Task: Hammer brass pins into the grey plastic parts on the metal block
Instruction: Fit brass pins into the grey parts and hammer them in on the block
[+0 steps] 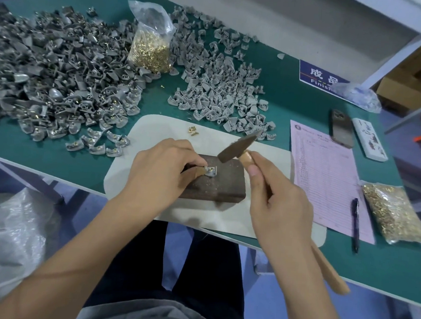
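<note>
While both forearms reach in from the bottom edge over the table (pixel 44 154), the scene reads as follows.

Left hand: the left hand (pixel 162 166) lies palm down on the near-left part of the metal block (pixel 215 184), fingers curled, thumb and fingertips pinching one grey plastic part (pixel 210 171) against the block's top.
Right hand: the right hand (pixel 275 205) is wrapped round the wooden handle of the hammer (pixel 237 147), thumb stretched up along the handle towards the head; the handle's end sticks out below the wrist.
Hammer head: dark, tilted, raised just above and to the right of the held part, not touching it; it is motion-blurred.
Held part: one, with a glint of brass in it; how many pins it carries I cannot tell.
Metal block: one, dark and rectangular, lying on a pale mat (pixel 225 217) at the table's near edge.
Loose brass pins (pixel 192 130): a small cluster on the mat beyond the left hand, too small to count.
Bags of brass pins: two, one upright clear bag (pixel 151 49) between the heaps, one flat bag (pixel 396 212) at the far right.
Heaps of grey parts: two, a large left heap (pixel 56 76) whose near pieces show brass, and a smaller right heap (pixel 221 91) of plain grey; pieces far too many to count.
Paper: one pink form (pixel 326 176) right of the mat, with one pen (pixel 355 225) on its right edge.
Beyond the form: one phone (pixel 342 130), one white power strip (pixel 369 139), one blue sign (pixel 320 77).
</note>
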Demonstrator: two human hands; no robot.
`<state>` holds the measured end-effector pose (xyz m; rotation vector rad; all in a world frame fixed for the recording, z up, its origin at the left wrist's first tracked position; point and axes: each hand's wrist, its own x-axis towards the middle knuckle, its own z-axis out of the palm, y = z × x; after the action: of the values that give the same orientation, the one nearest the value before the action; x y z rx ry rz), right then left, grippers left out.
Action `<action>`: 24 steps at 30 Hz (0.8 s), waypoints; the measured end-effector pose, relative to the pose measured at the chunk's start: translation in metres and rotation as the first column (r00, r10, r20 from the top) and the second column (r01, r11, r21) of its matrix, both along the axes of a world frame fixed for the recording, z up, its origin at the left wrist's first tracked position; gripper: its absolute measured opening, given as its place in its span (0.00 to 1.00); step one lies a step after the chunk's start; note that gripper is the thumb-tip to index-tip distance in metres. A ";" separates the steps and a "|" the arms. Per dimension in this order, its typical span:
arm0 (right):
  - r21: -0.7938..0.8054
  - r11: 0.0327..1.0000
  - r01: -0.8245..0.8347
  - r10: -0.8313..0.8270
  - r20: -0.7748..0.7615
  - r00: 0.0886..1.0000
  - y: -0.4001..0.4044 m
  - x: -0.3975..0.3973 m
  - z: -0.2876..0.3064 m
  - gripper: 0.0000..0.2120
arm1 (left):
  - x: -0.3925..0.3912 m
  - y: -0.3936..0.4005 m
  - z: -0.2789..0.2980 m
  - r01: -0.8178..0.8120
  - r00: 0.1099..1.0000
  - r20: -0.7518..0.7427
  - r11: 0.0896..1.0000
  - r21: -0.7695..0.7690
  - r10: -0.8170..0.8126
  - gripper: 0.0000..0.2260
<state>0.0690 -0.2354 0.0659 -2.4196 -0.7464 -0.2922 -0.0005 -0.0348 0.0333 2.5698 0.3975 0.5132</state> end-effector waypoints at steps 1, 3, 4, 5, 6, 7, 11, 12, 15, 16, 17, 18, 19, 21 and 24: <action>0.030 0.999 0.020 -0.020 0.005 1.000 0.001 -0.001 -0.001 0.15 | 0.000 0.000 -0.001 -0.005 1.000 0.002 1.000 0.003 0.005 0.03; 0.040 0.999 0.025 -0.025 0.004 1.000 0.002 -0.003 -0.005 0.15 | 0.001 -0.001 -0.002 -0.014 1.000 0.009 1.000 0.012 0.014 0.03; 0.015 1.000 0.013 -0.013 -0.004 1.000 0.003 -0.005 -0.007 0.14 | 0.001 -0.002 -0.002 -0.011 1.000 0.016 1.000 0.019 0.011 0.03; -0.021 1.000 0.000 -0.001 -0.027 1.000 0.004 -0.006 -0.008 0.14 | 0.000 -0.002 -0.002 -0.006 1.000 0.024 1.000 0.026 0.006 0.03; -0.056 0.998 -0.004 0.001 -0.053 0.999 0.004 -0.005 -0.008 0.14 | 0.000 -0.003 -0.002 -0.003 0.999 0.032 1.000 0.030 0.002 0.03; -0.079 0.997 0.006 -0.011 -0.062 0.998 0.003 -0.003 -0.007 0.14 | 0.000 -0.003 -0.002 -0.005 0.999 0.038 1.000 0.030 0.004 0.03; 0.064 0.992 0.109 -0.108 -0.018 0.994 -0.004 0.008 0.002 0.15 | 0.000 -0.002 -0.002 -0.012 0.999 0.044 1.000 0.017 0.012 0.03; 0.096 0.990 0.100 -0.099 -0.017 0.995 -0.004 0.008 0.002 0.15 | 0.000 -0.002 -0.002 -0.010 0.999 0.045 1.000 0.013 0.010 0.02; 0.028 1.000 -0.013 0.015 -0.087 0.996 0.001 -0.003 -0.006 0.15 | 0.000 -0.001 -0.001 0.003 0.999 0.036 1.000 0.024 -0.004 0.02; -0.009 0.999 -0.038 0.037 -0.100 0.994 0.001 -0.005 -0.008 0.14 | 0.000 0.000 -0.001 0.007 0.999 0.033 1.000 0.028 -0.008 0.02; -0.037 0.998 -0.042 0.040 -0.069 0.997 0.001 -0.005 -0.008 0.14 | 0.000 0.000 -0.001 0.008 0.999 0.030 1.000 0.028 -0.009 0.02; -0.043 0.999 -0.027 0.026 -0.026 0.999 0.000 -0.003 -0.006 0.15 | 0.000 0.001 -0.001 0.010 1.000 0.028 1.000 0.022 -0.011 0.02; -0.010 1.000 0.001 -0.001 0.001 1.000 -0.001 0.000 -0.005 0.15 | 0.000 0.001 -0.001 0.013 1.000 0.026 1.000 0.011 -0.013 0.01; 0.132 0.991 0.029 -0.025 -0.029 0.999 -0.003 0.002 -0.005 0.17 | 0.001 0.001 -0.001 0.014 0.999 0.032 1.000 -0.018 -0.014 0.02; 0.076 0.997 -0.017 0.021 -0.060 0.998 0.000 -0.002 -0.009 0.15 | 0.000 0.001 0.001 0.012 0.999 0.030 1.000 -0.022 -0.011 0.02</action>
<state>0.0674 -0.2352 0.0572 -2.3386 -0.7185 -0.2344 -0.0005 -0.0335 0.0340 2.5390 0.3758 0.5391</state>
